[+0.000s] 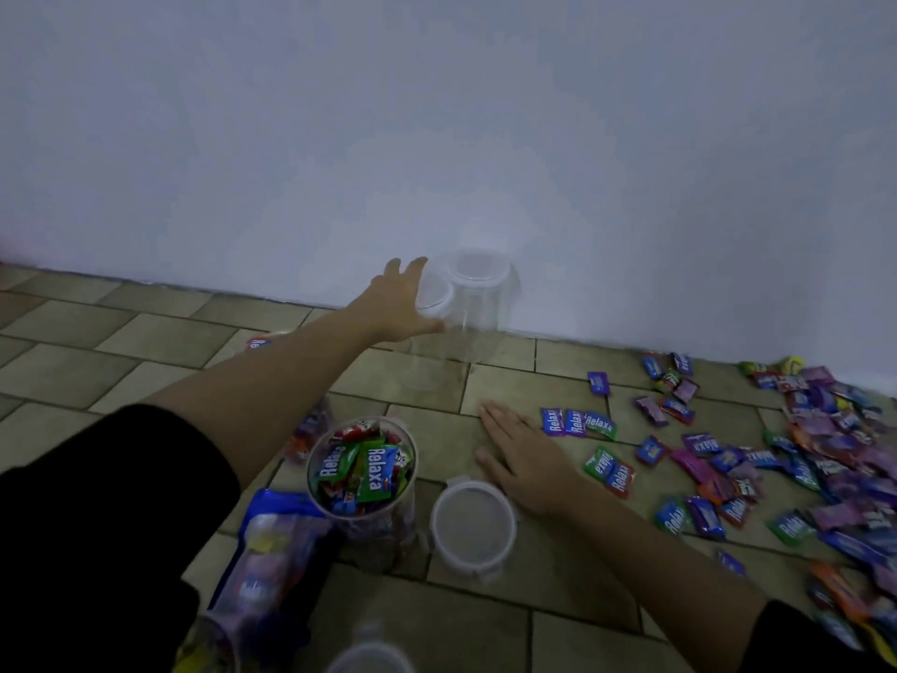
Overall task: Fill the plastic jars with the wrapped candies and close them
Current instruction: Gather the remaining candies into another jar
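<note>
Fingers of our left hand wrap the rim of an empty clear jar, arm stretched far toward the white wall. Our right hand lies flat and open on the tiled floor, holding nothing. A second empty jar touches the gripped one. Nearer stand a filled jar and a loose lid; wrapped candies scatter right.
</note>
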